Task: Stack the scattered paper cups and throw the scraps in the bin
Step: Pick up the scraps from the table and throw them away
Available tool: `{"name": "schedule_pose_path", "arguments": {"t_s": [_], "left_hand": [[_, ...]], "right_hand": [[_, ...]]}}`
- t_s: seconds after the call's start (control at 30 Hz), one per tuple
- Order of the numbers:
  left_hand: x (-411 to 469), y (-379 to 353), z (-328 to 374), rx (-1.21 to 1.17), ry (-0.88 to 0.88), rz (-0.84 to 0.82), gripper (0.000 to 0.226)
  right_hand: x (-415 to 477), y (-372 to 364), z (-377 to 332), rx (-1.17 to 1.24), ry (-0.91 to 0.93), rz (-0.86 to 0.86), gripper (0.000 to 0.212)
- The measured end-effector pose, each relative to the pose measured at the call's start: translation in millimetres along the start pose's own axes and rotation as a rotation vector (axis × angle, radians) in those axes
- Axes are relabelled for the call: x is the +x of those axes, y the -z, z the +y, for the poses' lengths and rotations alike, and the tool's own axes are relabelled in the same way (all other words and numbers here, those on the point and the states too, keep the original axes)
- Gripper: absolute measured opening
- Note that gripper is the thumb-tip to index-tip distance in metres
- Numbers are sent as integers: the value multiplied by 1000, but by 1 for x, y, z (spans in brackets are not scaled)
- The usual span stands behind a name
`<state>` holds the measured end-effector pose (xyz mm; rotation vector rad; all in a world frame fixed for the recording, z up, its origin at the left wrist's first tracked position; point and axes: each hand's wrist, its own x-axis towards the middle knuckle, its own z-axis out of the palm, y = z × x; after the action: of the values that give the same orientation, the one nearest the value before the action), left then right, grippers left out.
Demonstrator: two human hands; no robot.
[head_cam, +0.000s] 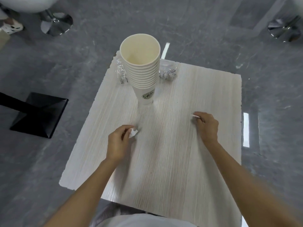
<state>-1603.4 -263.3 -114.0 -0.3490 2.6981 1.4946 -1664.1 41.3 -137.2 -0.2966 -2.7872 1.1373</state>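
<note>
A tall stack of cream paper cups (142, 69) with a green logo stands upright at the far middle of the pale wooden table (172, 169). My left hand (117, 143) pinches a crumpled white paper scrap (133, 133) on the table's left middle. My right hand (207, 126) is closed on a thin white scrap (195, 116) that pokes out past the fingertips, at the right middle. No bin is in view.
Clear plastic wrapping lies behind the cups, a left piece (121, 72) and a right piece (168, 71). A black table base (39, 114) stands on the grey floor at left. Chrome stool bases (56, 23) (286, 29) stand at the far corners. A person's shoe (11, 27) shows top left.
</note>
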Motion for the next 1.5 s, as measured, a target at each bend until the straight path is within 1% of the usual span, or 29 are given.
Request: {"name": "schedule_pose_path", "arguments": {"t_s": [0.13, 0.27, 0.37, 0.47, 0.57, 0.7, 0.83, 0.9, 1.0, 1.07, 1.13, 1.2, 1.27, 1.33, 1.4, 1.47, 1.5], "left_hand": [[0, 15, -9, -8, 21, 28, 23], [-1, 33, -27, -40, 41, 23, 18], [-1, 52, -40, -54, 55, 27, 27], [4, 76, -55, -58, 85, 36, 33], [13, 103, -69, -56, 80, 31, 32], [34, 138, -85, -54, 89, 42, 21], [56, 168, -98, -99, 101, 33, 6], [66, 178, -102, -116, 109, 16, 5], [78, 189, -108, -156, 116, -2, 15], [85, 196, -112, -164, 103, -12, 24], [90, 204, -118, -173, 93, -13, 29], [95, 212, -125, -183, 86, -8, 28], [98, 219, -132, -187, 85, -5, 25], [100, 226, -138, -187, 81, 0, 24], [103, 232, -144, -187, 85, 6, 25], [105, 236, -150, -173, 93, 6, 27], [107, 237, -153, -165, 100, 5, 27]], "right_hand": [[-19, -34, -32, 85, 45, -76, 23], [-40, -65, -62, 146, 81, -121, 23], [-51, -87, -83, 134, 128, -122, 24], [-56, -110, -106, 68, 159, -123, 24], [-56, -136, -134, 55, 154, -116, 22], [-49, -173, -175, 137, 137, -115, 16], [-30, -199, -216, 191, 136, -56, 13], [-18, -206, -234, 205, 153, -6, 11], [4, -213, -256, 186, 211, 110, 11], [24, -215, -266, 170, 229, 194, 16], [48, -217, -271, 153, 209, 240, 23], [71, -219, -273, 126, 167, 251, 29], [92, -223, -269, 79, 90, 226, 32], [104, -231, -256, -4, -6, 132, 34], [107, -242, -246, -121, -51, 24, 39], [104, -250, -240, -266, -81, -47, 48], [102, -252, -239, -324, -103, -82, 49]]}}
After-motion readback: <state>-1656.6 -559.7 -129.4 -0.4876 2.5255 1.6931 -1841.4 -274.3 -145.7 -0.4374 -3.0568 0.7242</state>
